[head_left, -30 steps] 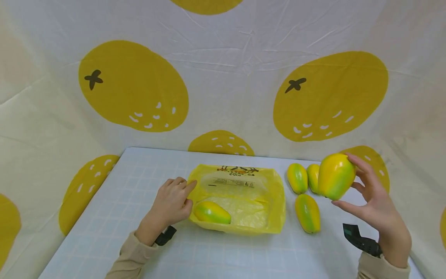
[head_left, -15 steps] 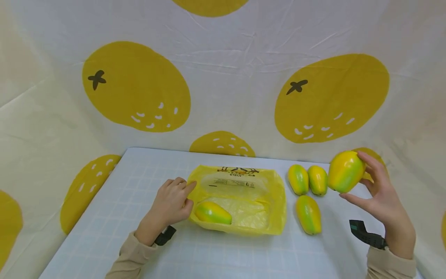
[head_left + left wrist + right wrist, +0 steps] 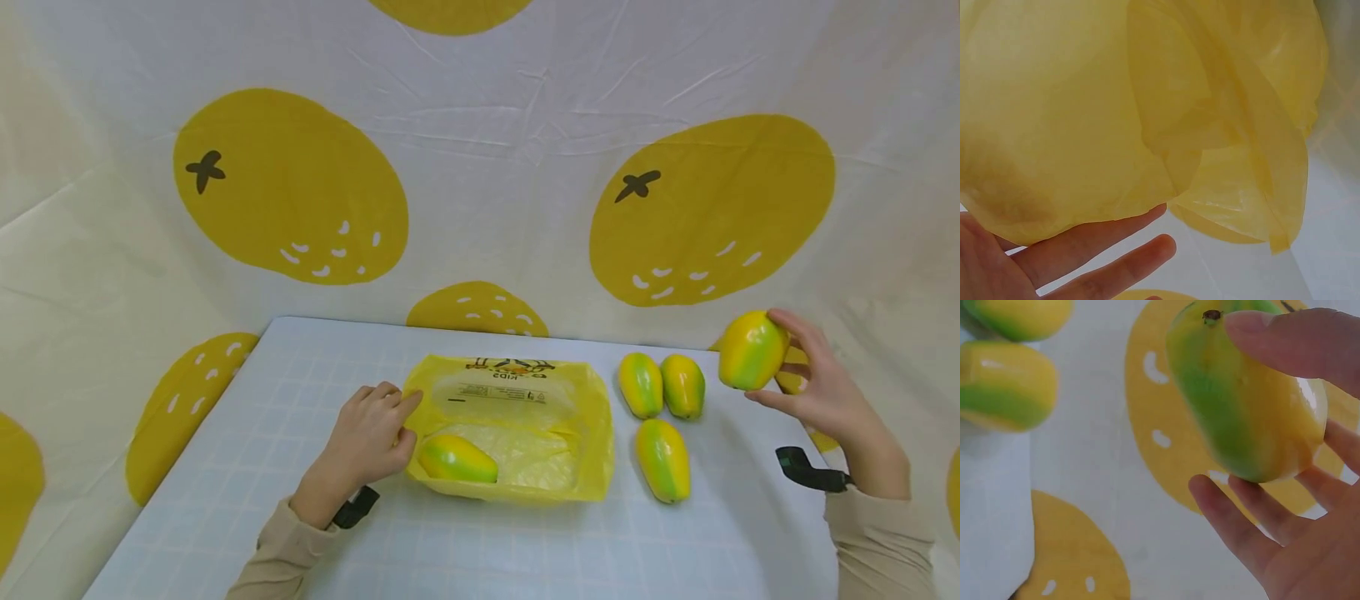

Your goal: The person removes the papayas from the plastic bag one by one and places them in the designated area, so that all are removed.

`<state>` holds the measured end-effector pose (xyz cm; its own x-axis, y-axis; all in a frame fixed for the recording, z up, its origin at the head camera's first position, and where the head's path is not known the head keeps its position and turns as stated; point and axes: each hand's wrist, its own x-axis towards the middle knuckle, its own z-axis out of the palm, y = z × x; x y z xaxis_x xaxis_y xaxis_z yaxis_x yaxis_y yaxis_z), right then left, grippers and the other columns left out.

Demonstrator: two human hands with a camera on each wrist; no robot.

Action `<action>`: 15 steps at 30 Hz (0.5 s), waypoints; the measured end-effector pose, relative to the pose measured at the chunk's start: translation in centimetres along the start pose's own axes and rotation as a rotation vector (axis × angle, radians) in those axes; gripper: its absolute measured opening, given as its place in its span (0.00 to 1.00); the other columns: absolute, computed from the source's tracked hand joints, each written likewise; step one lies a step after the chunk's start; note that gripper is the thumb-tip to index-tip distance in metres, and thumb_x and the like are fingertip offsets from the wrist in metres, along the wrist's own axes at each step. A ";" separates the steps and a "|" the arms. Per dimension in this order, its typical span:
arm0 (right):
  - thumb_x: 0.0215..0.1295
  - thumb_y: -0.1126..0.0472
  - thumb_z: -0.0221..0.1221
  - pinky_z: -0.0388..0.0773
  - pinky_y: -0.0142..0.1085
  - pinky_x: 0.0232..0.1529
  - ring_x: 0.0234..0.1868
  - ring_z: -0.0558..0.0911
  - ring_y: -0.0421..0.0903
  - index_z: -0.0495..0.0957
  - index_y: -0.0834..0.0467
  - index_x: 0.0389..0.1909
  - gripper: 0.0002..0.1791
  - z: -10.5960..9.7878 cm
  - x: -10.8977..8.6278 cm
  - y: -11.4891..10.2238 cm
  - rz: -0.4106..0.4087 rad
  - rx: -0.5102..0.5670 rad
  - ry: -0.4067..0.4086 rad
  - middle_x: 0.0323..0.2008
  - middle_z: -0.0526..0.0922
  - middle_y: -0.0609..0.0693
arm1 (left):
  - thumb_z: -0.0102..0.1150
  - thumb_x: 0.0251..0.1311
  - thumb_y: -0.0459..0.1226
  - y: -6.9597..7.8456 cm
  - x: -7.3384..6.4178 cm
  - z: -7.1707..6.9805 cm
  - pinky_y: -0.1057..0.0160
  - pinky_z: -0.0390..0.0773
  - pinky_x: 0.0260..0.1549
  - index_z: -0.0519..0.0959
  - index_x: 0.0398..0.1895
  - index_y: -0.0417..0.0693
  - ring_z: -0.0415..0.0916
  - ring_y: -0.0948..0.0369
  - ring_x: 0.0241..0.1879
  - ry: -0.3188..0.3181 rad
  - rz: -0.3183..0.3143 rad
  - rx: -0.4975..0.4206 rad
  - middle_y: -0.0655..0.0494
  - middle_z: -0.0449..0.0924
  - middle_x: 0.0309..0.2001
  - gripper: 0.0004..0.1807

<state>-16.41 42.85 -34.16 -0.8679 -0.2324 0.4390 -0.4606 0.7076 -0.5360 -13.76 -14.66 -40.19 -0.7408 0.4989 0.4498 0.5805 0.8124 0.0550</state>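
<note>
On the right, my right hand (image 3: pixel 832 392) grips a glossy yellow-green papaya (image 3: pixel 752 350) between thumb and fingers, above the table's right edge. In the right wrist view the thumb (image 3: pixel 1291 347) presses near the papaya's dark stem spot. At the left rim of a yellow plastic bag (image 3: pixel 596 433), my left hand (image 3: pixel 371 433) touches the film. Its fingers (image 3: pixel 1085 247) lie straight and spread in the left wrist view; the bag hides the thumb there. Inside the wide-mouthed bag, at its left, lies another papaya (image 3: pixel 457 458).
Right of the bag, three papayas lie on the table (image 3: pixel 525 550): one at the back left (image 3: pixel 641 385), another beside it (image 3: pixel 683 387), and one nearer the front (image 3: pixel 663 461). A white cloth (image 3: pixel 495 167) printed with yellow fruit hangs behind the table.
My right hand has moved to the right and slightly farther back with the papaya, away from the three on the table. My left hand and the bag have stayed in place.
</note>
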 end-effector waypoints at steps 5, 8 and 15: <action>0.31 0.82 0.74 0.64 0.10 0.43 0.54 0.59 0.25 0.54 0.61 0.75 0.65 -0.4 1.0 1.9 0.024 -0.057 -0.066 0.70 0.56 0.60 | 0.58 0.47 0.33 0.0 0.0 0.1 0.49 0.78 0.45 0.85 0.50 0.40 0.78 0.51 0.42 -0.004 -0.004 0.005 0.49 0.85 0.36 0.23; 0.31 0.80 0.75 0.63 0.10 0.42 0.53 0.58 0.25 0.54 0.63 0.74 0.63 -0.6 1.4 2.9 0.032 -0.085 -0.101 0.68 0.55 0.67 | 0.58 0.47 0.33 0.0 -0.1 0.0 0.49 0.78 0.45 0.85 0.50 0.40 0.78 0.51 0.42 -0.003 -0.004 0.008 0.50 0.85 0.36 0.23; 0.29 0.77 0.76 0.73 0.24 0.36 0.52 0.62 0.40 0.57 0.69 0.69 0.59 0.0 1.6 5.5 0.057 -0.130 -0.188 0.61 0.60 0.69 | 0.58 0.47 0.33 0.1 -0.1 -0.1 0.49 0.78 0.46 0.84 0.51 0.40 0.78 0.51 0.42 -0.010 -0.009 0.008 0.49 0.85 0.36 0.23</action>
<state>-20.32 46.38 -36.45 -0.9168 -0.3010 0.2625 -0.3926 0.8002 -0.4533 -13.59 -14.64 -40.19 -0.7490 0.4947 0.4408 0.5715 0.8189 0.0520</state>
